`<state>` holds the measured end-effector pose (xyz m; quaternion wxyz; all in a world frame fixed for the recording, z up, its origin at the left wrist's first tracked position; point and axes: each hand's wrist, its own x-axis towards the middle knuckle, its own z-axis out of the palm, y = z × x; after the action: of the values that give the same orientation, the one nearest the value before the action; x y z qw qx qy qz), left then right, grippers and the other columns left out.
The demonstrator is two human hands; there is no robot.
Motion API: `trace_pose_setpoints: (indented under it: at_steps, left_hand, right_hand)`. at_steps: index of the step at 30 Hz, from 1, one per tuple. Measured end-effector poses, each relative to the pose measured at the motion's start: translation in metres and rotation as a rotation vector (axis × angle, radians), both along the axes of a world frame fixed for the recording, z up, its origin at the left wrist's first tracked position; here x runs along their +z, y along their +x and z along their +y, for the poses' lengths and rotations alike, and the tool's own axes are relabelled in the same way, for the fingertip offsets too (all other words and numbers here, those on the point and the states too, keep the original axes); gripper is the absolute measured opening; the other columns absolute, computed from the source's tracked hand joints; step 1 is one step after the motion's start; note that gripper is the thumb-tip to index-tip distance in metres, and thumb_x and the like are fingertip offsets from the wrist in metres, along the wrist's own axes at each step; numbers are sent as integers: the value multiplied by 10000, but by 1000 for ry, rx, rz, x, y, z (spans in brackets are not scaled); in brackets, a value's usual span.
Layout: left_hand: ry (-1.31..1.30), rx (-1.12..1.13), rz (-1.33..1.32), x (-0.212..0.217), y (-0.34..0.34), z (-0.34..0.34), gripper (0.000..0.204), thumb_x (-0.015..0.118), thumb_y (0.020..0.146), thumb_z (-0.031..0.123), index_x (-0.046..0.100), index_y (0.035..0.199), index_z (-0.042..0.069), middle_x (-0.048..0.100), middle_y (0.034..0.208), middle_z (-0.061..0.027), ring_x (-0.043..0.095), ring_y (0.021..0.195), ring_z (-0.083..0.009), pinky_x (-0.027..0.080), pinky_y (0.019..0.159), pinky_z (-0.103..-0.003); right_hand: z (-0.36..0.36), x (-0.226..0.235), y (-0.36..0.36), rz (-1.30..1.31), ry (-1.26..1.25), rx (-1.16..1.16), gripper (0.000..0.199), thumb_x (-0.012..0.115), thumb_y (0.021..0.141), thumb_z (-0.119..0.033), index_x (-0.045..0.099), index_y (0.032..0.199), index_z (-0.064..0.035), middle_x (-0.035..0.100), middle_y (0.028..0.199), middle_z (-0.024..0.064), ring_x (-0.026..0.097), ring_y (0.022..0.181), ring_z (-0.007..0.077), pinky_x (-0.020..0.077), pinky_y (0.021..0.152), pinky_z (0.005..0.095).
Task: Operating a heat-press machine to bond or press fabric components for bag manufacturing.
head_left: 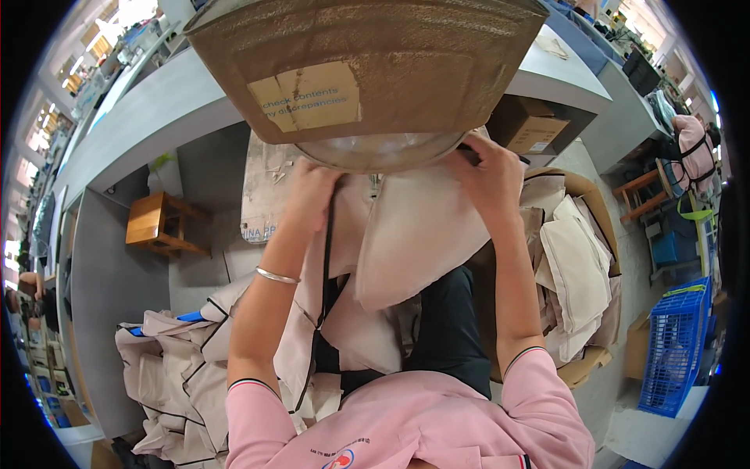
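Note:
Cream fabric (pixel 426 238) hangs from both hands and drapes over my lap, with a black-edged strip down its left side. My left hand (pixel 314 191), a silver bangle on its wrist, is closed on the cloth's left part. On the other side my right hand (pixel 494 176) grips the upper right edge of the same cloth, fingers bent. A large worn brown housing (pixel 414 86) with a torn pale label juts out above the hands. Its curved lower lip, with a pale shiny underside (pixel 383 150), hides some fingertips and the cloth's top edge.
Black-edged cream pieces (pixel 176 367) are heaped at my left. A cardboard box (pixel 605 234) of cream pieces stands close by my right arm. Grey bench panels (pixel 121 305) flank me. Further off are a wooden stool (pixel 160 223) and a blue plastic basket (pixel 676 344).

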<state>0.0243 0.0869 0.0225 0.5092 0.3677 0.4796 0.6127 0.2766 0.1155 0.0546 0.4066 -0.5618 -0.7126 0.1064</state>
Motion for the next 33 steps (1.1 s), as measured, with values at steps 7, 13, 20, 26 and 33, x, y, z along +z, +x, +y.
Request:
trace_pose_setpoints:
  at_steps: [7,13,20,26,33]
  left_hand:
    - [-28,-209,280,-6,-6,-22,272,683,894,148,685,1116,-10,684,997,-29,603,919,-105,470,831,-255]
    - [-20,-336,229,-28,13,-85,181,682,939,116,659,1077,2,623,939,52,544,853,-40,450,776,-206]
    - [-36,-230,103,-53,37,-149,99,673,951,55,655,1035,7,640,929,34,558,852,-35,446,785,-188]
    - [-27,-172,184,-56,64,-173,103,695,947,71,665,1015,0,643,903,32,558,813,-38,447,755,-187]
    - [-4,-172,309,-44,79,-181,114,710,927,45,685,1019,-18,694,967,-10,611,874,-61,488,802,-210]
  right_hand:
    - [-68,10,22,-341,11,115,200,731,833,-262,725,940,-93,699,819,68,689,728,291,528,636,380]
    - [-125,12,78,-287,241,70,207,814,792,-234,697,885,-91,671,779,46,668,629,253,521,574,342]
    - [-131,26,173,-31,448,-369,221,829,811,-204,686,860,-44,647,751,74,611,566,195,480,532,297]
    - [-104,-21,266,-55,558,-711,238,771,863,-155,640,1024,-39,655,915,99,632,704,228,497,615,326]
    - [-102,-141,308,-335,394,-701,287,646,917,-77,581,1186,0,592,1263,199,616,1088,407,510,914,474]
